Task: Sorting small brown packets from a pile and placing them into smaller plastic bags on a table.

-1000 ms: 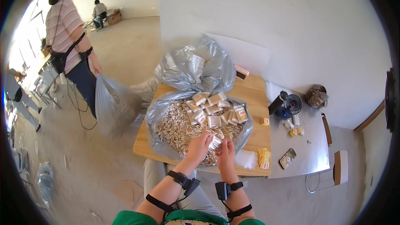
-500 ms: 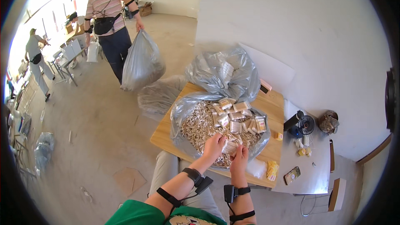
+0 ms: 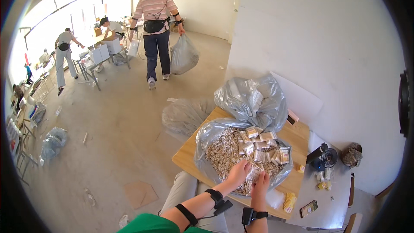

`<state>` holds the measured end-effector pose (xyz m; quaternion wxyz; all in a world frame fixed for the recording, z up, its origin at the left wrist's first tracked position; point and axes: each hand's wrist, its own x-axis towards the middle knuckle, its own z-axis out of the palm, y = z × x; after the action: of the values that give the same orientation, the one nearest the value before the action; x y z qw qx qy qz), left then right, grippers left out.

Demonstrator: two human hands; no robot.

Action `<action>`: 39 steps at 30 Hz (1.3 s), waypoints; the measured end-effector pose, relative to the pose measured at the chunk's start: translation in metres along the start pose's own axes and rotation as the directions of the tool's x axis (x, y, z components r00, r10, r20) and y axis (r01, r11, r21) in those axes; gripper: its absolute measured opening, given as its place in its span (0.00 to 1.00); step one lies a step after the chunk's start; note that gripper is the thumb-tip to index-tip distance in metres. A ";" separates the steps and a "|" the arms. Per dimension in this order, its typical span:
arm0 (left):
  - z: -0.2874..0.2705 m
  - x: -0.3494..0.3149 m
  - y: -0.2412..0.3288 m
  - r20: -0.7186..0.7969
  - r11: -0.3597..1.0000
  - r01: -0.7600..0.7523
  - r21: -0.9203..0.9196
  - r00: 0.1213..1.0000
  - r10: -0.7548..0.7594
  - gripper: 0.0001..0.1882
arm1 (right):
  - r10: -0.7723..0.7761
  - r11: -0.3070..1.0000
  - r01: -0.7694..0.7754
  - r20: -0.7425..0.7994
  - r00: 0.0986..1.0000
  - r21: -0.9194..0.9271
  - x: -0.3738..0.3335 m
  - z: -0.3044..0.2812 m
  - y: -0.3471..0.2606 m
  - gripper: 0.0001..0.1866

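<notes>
My left hand [image 3: 238,174] and my right hand [image 3: 260,185] are closed on a small clear packet of cotton swabs [image 3: 254,174], one at each side of it. They hold it just above the near part of an open grey plastic bag [image 3: 202,140]. Loose cotton swabs [image 3: 221,149] fill the bag's left side in a heap. Several filled packets of swabs [image 3: 259,145] lie piled on its right side. My fingertips are small in view, and the packet's finer details do not show.
The bag stands on a wooden table [image 3: 186,157]. Behind it sits another grey bag [image 3: 228,97] with white packs. Yellow packaging [image 3: 290,202] lies at the near right corner. A side table [image 3: 330,215] bears a small fan [image 3: 328,158] and a phone [image 3: 308,209]. A person [image 3: 155,21] carries a bag [image 3: 184,55].
The view has shifted, so the table sits lower and further right. The person with the bag has walked farther off. Both my hands still hold the packet over the heap.
</notes>
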<state>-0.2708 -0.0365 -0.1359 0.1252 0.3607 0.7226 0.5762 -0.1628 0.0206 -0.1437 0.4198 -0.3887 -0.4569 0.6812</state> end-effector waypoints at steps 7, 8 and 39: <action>0.016 -0.017 0.005 -0.133 0.999 0.020 0.049 0.991 -0.013 0.11 | -0.010 0.998 0.005 -0.077 0.997 -0.063 0.009 -0.006 0.017 0.11; 0.017 -0.017 0.005 -0.146 0.999 0.026 0.037 0.989 -0.021 0.11 | -0.037 0.999 0.035 -0.072 0.997 -0.036 0.013 -0.008 0.025 0.10; 0.001 0.028 -0.030 -0.120 0.972 0.032 0.232 0.993 -0.004 0.14 | -0.378 0.718 0.250 -0.063 0.924 -0.650 0.052 -0.018 0.019 0.17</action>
<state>-0.3018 -0.0197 -0.1574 0.0441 0.3314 0.7949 0.5063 -0.1683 0.0702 -0.1744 0.4164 -0.4864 -0.6752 0.3662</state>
